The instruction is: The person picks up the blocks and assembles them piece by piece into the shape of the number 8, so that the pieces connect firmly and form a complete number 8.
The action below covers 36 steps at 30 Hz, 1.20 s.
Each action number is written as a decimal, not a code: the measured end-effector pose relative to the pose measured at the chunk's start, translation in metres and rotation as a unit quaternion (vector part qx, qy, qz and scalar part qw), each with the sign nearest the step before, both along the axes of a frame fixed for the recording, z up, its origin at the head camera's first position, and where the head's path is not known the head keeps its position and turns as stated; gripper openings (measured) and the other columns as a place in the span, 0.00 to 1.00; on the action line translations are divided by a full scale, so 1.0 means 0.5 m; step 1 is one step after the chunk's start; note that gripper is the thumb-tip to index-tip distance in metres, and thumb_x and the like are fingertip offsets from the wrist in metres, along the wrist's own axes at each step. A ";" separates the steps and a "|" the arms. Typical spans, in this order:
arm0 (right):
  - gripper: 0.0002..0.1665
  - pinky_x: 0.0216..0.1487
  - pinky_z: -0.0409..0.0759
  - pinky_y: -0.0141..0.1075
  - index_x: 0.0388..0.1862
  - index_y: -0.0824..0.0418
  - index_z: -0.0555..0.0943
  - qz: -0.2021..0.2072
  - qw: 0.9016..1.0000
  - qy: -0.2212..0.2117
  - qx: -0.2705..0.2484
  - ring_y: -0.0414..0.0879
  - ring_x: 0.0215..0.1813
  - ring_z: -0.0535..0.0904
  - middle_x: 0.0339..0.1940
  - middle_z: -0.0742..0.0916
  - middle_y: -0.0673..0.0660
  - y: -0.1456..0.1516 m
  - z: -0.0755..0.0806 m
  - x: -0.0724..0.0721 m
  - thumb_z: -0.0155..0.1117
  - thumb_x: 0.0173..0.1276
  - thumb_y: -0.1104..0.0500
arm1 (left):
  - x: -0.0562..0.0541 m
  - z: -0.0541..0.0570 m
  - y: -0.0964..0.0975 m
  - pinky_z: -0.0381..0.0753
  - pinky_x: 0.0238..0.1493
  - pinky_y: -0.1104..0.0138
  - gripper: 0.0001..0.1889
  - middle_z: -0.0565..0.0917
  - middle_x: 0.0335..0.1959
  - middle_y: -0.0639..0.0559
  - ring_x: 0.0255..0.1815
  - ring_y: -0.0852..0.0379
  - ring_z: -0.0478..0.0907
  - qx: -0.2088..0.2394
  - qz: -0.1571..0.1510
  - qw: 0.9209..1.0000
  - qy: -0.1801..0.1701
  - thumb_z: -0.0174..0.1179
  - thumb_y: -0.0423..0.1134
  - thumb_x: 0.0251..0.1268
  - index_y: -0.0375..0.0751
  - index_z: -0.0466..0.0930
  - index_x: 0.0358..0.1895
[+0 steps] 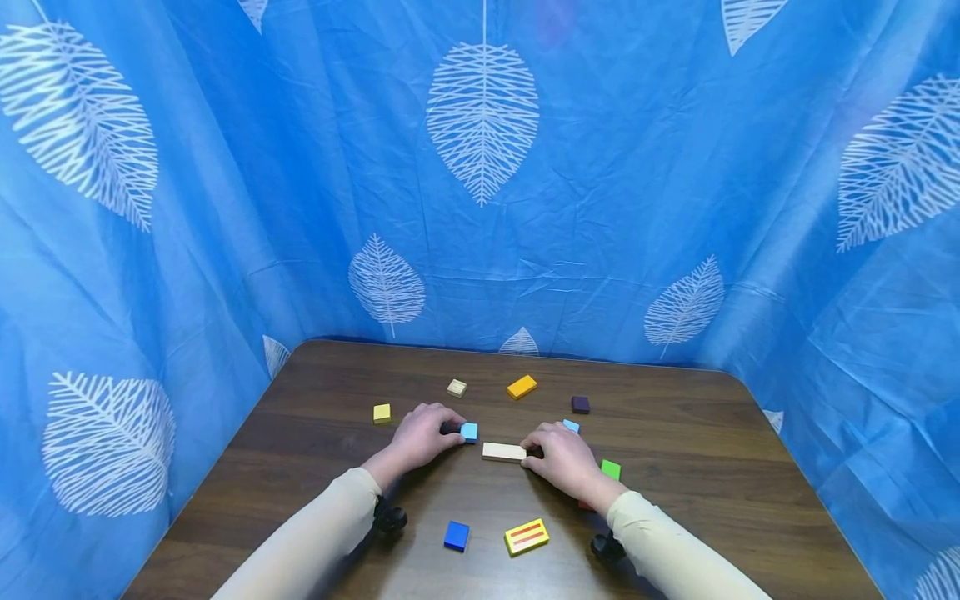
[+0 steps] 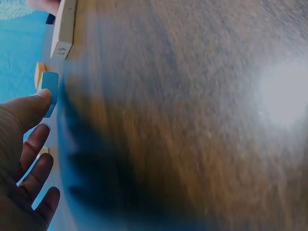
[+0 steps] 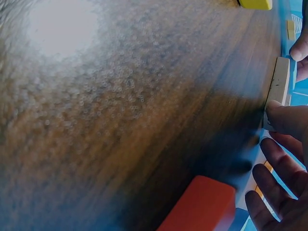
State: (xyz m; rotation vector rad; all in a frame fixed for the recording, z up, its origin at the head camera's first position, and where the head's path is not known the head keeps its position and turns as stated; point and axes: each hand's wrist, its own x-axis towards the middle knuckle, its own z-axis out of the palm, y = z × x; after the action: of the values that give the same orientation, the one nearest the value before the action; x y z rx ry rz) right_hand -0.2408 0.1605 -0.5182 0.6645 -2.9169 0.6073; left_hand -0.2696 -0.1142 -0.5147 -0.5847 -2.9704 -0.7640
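My left hand [image 1: 426, 435] pinches a small light blue block [image 1: 469, 432] between thumb and fingers, near the middle of the table. In the left wrist view the thumb lies against the face of this block [image 2: 51, 91], the other fingers spread loosely below. My right hand [image 1: 558, 454] grips the right end of a long cream block [image 1: 501, 452], thumb on its near side. The left wrist view shows a printed number on the end of the cream block [image 2: 65, 33]. A short gap separates the two held blocks. Behind the right hand, another light blue block [image 1: 572, 426] is partly hidden.
On the brown table [image 1: 315, 483], a yellow block [image 1: 382, 413], beige block [image 1: 457, 387], orange block [image 1: 522, 387] and dark purple block [image 1: 581, 405] lie beyond the hands. Nearer are a blue block [image 1: 457, 536] and yellow striped block [image 1: 527, 537]. Green [image 1: 611, 469] and red [image 3: 204, 204] blocks flank the right wrist.
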 end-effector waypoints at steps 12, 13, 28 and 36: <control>0.09 0.46 0.78 0.44 0.40 0.53 0.90 -0.005 1.000 -0.005 0.006 0.44 0.42 0.77 0.36 0.84 0.45 0.000 0.001 0.001 0.79 0.61 0.55 | 0.000 -0.008 0.016 0.72 0.54 0.48 0.12 0.86 0.43 0.54 0.49 0.48 0.78 0.007 -0.002 1.000 0.001 0.71 0.46 0.65 0.47 0.89 0.48; 0.09 0.46 0.78 0.44 0.40 0.53 0.90 -0.005 1.000 -0.005 0.005 0.44 0.42 0.76 0.36 0.84 0.45 0.000 0.001 0.001 0.79 0.61 0.55 | 0.000 -0.007 0.017 0.72 0.54 0.48 0.12 0.86 0.43 0.55 0.49 0.48 0.78 0.007 -0.002 1.000 0.001 0.71 0.45 0.65 0.47 0.89 0.48; 0.09 0.46 0.77 0.44 0.40 0.54 0.90 -0.001 1.000 -0.004 0.004 0.44 0.42 0.76 0.36 0.85 0.45 0.001 0.001 0.000 0.79 0.61 0.55 | 0.004 -0.007 0.023 0.71 0.53 0.49 0.13 0.86 0.42 0.57 0.49 0.50 0.77 0.013 -0.003 1.000 -0.010 0.71 0.46 0.66 0.48 0.89 0.50; 0.09 0.46 0.77 0.44 0.39 0.53 0.90 0.000 1.000 -0.002 0.002 0.44 0.42 0.77 0.36 0.85 0.45 0.002 0.001 0.000 0.79 0.61 0.55 | 0.001 -0.012 0.023 0.71 0.55 0.49 0.13 0.86 0.42 0.58 0.49 0.51 0.77 0.011 0.001 1.000 -0.017 0.71 0.47 0.66 0.50 0.89 0.50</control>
State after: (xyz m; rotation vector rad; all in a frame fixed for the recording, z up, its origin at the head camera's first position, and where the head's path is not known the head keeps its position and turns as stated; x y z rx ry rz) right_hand -0.2406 0.1613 -0.5178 0.6648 -2.9219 0.6036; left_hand -0.2691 -0.1025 -0.5205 -0.5741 -2.9888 -0.8148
